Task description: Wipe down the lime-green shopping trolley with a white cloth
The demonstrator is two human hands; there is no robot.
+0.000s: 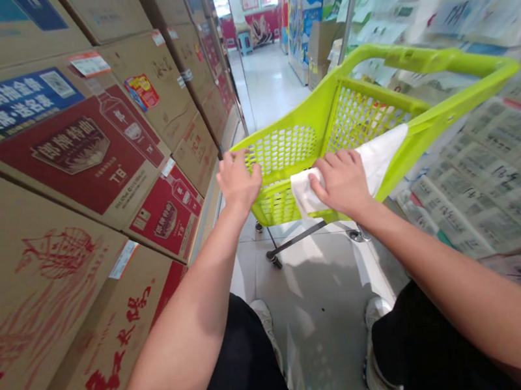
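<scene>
A lime-green plastic shopping cart (422, 60) stands tilted in a narrow shop aisle in front of me. My left hand (237, 181) grips the cart's near left rim, fingers curled over the edge. My right hand (344, 183) presses a white cloth (376, 158) against the cart's near right rim, fingers closed over it. The cloth trails to the right along the rim. My legs in black shorts and white shoes show below.
Stacked brown cardboard cartons (86, 156) with red labels wall the left side. Shelves covered with newspaper sheets (508, 169) line the right. The tiled floor (272, 81) runs ahead to a bright area with a blue stool (244, 42). The cart's wheels (275, 260) rest on the floor.
</scene>
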